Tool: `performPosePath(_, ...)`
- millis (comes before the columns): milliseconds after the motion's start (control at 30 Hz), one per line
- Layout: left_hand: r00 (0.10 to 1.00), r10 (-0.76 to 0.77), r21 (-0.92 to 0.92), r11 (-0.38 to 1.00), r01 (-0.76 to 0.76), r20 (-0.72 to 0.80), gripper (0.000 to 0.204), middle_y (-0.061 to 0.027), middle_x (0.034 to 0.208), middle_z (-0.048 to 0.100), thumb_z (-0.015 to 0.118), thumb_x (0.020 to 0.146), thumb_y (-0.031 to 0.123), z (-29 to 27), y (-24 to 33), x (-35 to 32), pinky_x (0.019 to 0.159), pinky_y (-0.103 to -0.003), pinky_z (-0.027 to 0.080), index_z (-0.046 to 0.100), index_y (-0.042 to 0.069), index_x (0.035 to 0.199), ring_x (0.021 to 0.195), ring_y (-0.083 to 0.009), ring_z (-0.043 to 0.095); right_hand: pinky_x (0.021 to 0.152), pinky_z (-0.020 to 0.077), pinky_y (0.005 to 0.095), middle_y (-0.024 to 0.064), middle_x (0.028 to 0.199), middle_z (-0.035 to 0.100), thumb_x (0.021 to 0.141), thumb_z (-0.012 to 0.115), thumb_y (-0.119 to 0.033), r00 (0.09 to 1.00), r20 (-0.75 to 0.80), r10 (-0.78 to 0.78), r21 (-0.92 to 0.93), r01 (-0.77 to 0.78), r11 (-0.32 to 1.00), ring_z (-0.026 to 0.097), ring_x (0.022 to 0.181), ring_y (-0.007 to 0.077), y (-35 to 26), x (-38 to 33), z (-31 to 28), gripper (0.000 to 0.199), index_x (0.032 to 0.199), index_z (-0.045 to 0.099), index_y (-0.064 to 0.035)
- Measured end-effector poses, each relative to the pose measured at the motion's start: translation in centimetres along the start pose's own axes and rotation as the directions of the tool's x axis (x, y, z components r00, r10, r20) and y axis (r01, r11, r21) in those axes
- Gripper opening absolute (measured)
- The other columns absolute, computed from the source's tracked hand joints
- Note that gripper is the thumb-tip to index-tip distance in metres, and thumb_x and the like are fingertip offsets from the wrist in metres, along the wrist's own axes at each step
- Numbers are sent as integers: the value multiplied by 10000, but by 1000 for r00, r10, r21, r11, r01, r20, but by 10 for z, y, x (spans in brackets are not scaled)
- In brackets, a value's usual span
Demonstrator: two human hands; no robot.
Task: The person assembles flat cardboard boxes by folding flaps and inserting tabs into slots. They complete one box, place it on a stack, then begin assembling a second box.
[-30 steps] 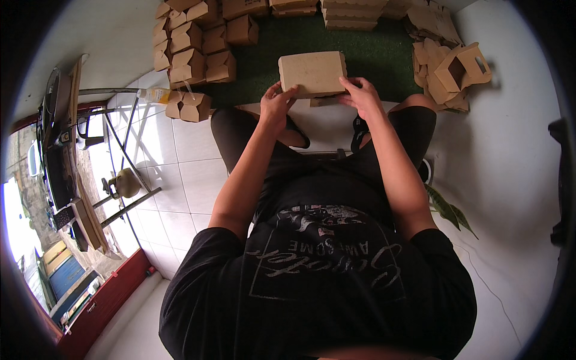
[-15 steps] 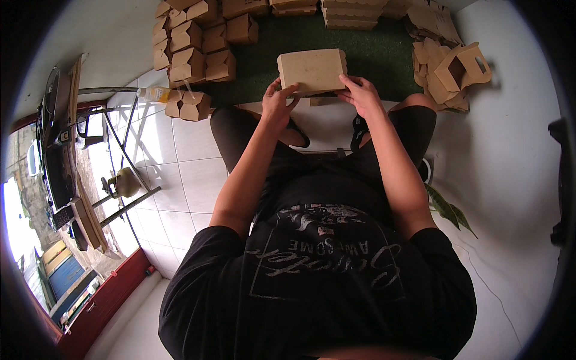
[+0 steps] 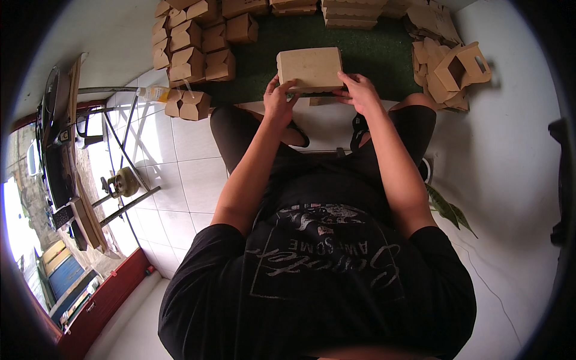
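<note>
1. Nearest is the person's black T-shirt [image 3: 318, 288], with a pale print across the front.
2. Beyond it, the bare forearms reach forward between the knees, clad in dark legwear [image 3: 231, 135]; a green leaf [image 3: 445, 210] lies to the right, over the pale floor.
3. The left hand [image 3: 278, 103] grasps the near left corner of a brown cardboard box [image 3: 309, 67], fingers at its side and edge.
4. The right hand [image 3: 362, 93] grasps the near right corner, its thumb against the right edge.
5. The box sits broad face up, by the near edge of the green worktop [image 3: 288, 37], in front of the person; whether it rests there or is held just above, I cannot tell.
6. To the left, a smaller folded box [image 3: 197, 107] stands at the near corner, with a yellowish bottle [image 3: 156, 94] just beside it.
7. Farther along that side, similar small boxes [image 3: 187, 65] are stacked in rows.
8. At the right, an open box with a handle slot [image 3: 463, 71] lies against loose cardboard pieces [image 3: 425, 60].
9. At the far edge, long boxes [image 3: 352, 15] are piled up.
</note>
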State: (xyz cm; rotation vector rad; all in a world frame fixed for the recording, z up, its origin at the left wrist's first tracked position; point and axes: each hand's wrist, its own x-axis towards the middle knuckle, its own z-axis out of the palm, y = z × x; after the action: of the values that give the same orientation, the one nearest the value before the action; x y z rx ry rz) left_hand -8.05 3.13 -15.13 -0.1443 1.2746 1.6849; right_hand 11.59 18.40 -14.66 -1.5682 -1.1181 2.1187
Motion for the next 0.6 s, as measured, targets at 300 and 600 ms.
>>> performPosePath(300,999,37,-51,998,-38,-14,661,-92,1539,563,707,1008,-16,2,-9,1,1305,-564,327,496,90,1626,1507,-260,472,962,594,369,154,1272,732,1015,871,-420,970,-62,-234,-204,218,955,750,1109,237,23,30,-10,616,1356,675,53)
performPosePath(600,999,34,-54,998,-36,-37,640,-89,1558,558,710,1006,-16,6,-10,0,1320,-560,307,517,87,1607,1541,-260,444,1001,591,359,161,1284,718,1016,869,-438,953,-169,-253,-251,206,946,752,1119,257,27,18,-2,643,1372,657,53)
